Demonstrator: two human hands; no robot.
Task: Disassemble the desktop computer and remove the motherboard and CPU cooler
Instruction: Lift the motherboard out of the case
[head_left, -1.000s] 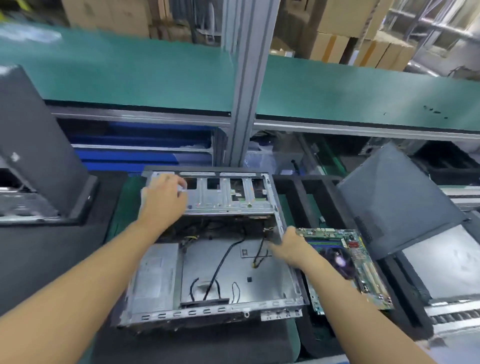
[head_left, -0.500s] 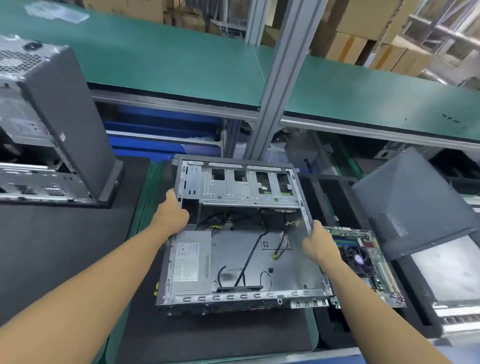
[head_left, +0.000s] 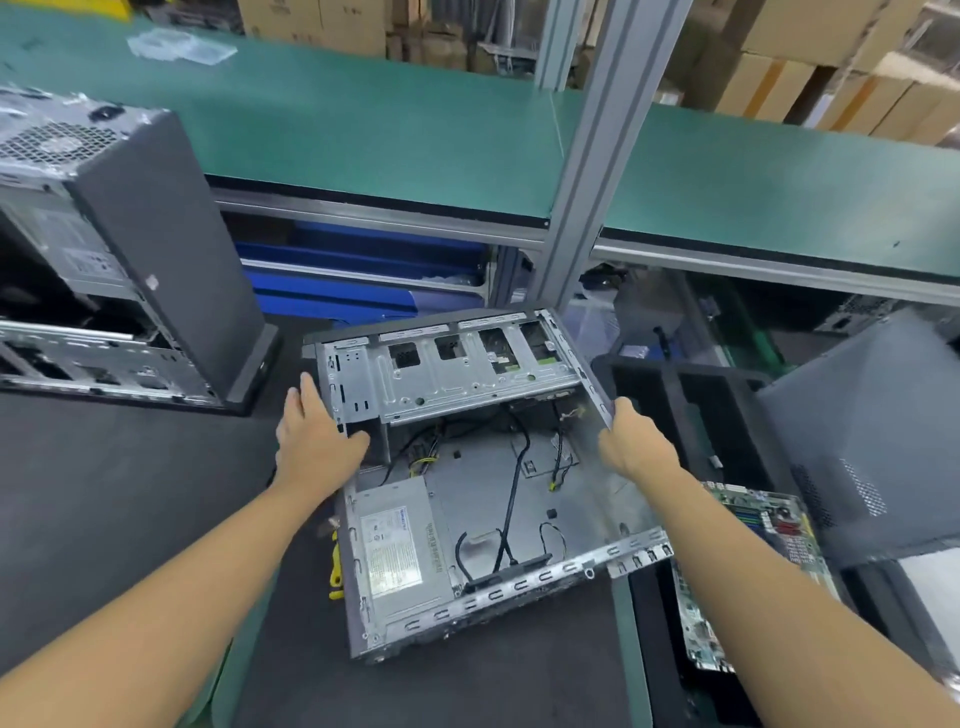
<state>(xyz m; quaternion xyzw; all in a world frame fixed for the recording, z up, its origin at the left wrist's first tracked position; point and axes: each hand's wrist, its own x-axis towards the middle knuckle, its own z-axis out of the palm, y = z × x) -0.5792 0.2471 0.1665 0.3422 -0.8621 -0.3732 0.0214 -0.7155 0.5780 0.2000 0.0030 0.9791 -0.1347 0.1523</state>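
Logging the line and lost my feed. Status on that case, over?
Left hand and right hand grip the case walls. Motherboard out, lying right of it. Power supply and loose cables inside.

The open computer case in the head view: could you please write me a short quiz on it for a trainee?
1. True or false: the motherboard lies outside the open case.
2. What does the right hand grip? A the case's right wall; B a screwdriver; C a loose cable.
3. Fill in: the power supply sits in the case's near-____ corner.
Key: 1 true; 2 A; 3 left.
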